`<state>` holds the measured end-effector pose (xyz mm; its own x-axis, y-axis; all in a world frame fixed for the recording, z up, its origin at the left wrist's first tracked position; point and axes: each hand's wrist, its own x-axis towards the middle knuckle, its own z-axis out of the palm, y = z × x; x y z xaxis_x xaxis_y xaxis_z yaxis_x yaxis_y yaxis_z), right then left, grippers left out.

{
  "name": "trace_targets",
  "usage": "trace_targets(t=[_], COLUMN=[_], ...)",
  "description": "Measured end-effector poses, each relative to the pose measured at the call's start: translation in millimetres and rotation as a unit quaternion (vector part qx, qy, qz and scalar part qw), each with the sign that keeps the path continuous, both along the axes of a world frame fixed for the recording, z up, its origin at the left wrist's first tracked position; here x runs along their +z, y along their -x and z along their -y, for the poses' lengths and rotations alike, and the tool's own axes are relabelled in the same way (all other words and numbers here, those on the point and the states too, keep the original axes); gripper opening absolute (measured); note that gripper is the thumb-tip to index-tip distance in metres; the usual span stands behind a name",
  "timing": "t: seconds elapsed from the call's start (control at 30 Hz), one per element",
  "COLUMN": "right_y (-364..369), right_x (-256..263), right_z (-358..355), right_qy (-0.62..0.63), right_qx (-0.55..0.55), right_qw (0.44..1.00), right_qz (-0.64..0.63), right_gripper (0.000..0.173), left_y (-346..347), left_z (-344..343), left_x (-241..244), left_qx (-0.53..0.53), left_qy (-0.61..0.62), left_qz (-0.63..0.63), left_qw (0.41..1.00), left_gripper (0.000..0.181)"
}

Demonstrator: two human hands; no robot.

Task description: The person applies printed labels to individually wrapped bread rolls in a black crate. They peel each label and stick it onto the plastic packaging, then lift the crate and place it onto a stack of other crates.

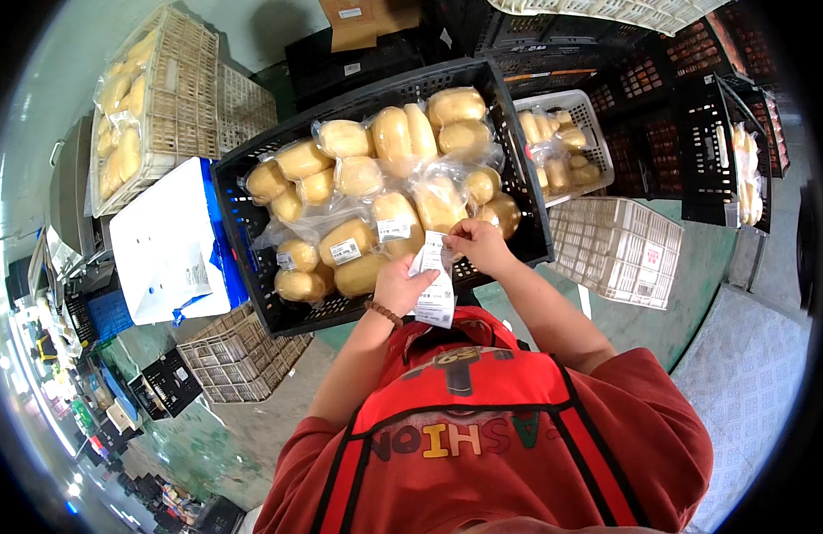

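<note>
My left hand holds a strip of white printed labels over the near edge of a black plastic crate. Thumb and fingertips of my right hand pinch at the strip's upper end, close to an unlabelled bag. Clear plastic bags of pale yellow vegetables that look like potatoes fill the crate. White labels with writing sit on a few bags near the left and middle, such as a labelled bag. Whether a label is coming off its backing is too small to tell.
A white foam box stands left of the crate, below a cream crate of bagged vegetables. On the right are a white tray of smaller bags and a cream slatted crate. Stacked black crates rise behind.
</note>
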<state>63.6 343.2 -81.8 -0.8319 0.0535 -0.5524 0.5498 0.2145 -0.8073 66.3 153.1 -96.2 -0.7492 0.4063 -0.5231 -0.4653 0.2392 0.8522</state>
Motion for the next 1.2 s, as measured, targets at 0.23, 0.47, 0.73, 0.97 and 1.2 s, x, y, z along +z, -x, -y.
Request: trace_targets(t=[0.23, 0.47, 0.73, 0.97, 1.2], right_y=[31, 52, 63, 7, -26], right_x=[-42, -39, -45, -28, 22], right_z=[-13, -47, -36, -20, 11], right_qy=[-0.102, -0.110, -0.288, -0.180, 0.134], right_qx=[0.072, 0.184, 0.224, 0.062, -0.083], right_qw=[0.966, 0.963, 0.917, 0.940, 0.982], right_qz=[-0.228, -0.165, -0.164, -0.283, -0.104], right_gripper=[0.013, 0.010, 0.012, 0.020, 0.015], left_y=[-4, -6, -8, 6, 8], left_z=[19, 17, 19, 14, -3], left_x=[-12, 2, -9, 4, 13], left_qx=[-0.127, -0.022, -0.017, 0.099, 0.082], left_qy=[0.058, -0.074, -0.051, -0.151, -0.114], left_qz=[-0.028, 0.116, 0.070, 0.002, 0.017], left_qw=[0.990, 0.990, 0.996, 0.984, 0.990], left_gripper=[0.016, 0.018, 0.019, 0.020, 0.017])
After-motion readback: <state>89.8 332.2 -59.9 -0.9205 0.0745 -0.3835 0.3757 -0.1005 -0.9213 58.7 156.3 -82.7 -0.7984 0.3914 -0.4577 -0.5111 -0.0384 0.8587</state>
